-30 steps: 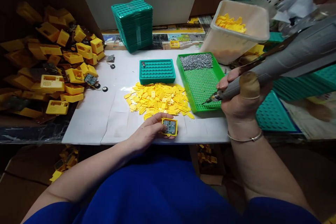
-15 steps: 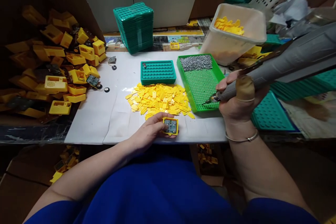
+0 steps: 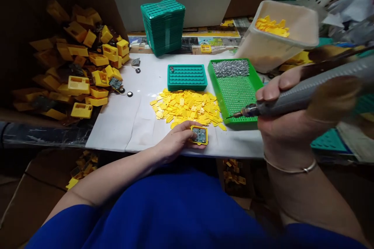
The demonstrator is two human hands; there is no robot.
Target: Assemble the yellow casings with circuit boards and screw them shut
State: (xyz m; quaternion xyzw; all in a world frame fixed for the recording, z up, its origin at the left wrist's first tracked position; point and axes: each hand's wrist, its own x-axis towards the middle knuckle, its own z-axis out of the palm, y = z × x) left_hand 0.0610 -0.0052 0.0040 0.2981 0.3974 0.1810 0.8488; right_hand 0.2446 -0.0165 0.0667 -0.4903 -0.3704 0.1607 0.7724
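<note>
Near the table's front edge, my left hand [image 3: 181, 140] grips a small yellow plastic case [image 3: 207, 135] with a circuit board [image 3: 200, 134] inside it, open side up. My right hand [image 3: 280, 120] is wrapped round a grey electric screwdriver [image 3: 295, 99]. Its thin bit points left, over the near end of a green tray [image 3: 222, 97], apart from the case. Small silvery screws [image 3: 232, 68] are heaped in the tray's far end. Just beyond my left hand lies a pile of flat yellow plastic pieces [image 3: 188, 107].
A teal dimpled tray [image 3: 187, 78] lies behind the yellow pile, and a tall stack of such trays [image 3: 163, 27] stands farther back. Yellow cases [image 3: 78, 85] fill a carton at left. A translucent bin [image 3: 280, 50] of yellow parts stands at back right.
The view has shifted, so the table's things appear farther right. My right hand and the screwdriver have come closer to me, with the bit nearer the case. My left hand keeps hold of the case.
</note>
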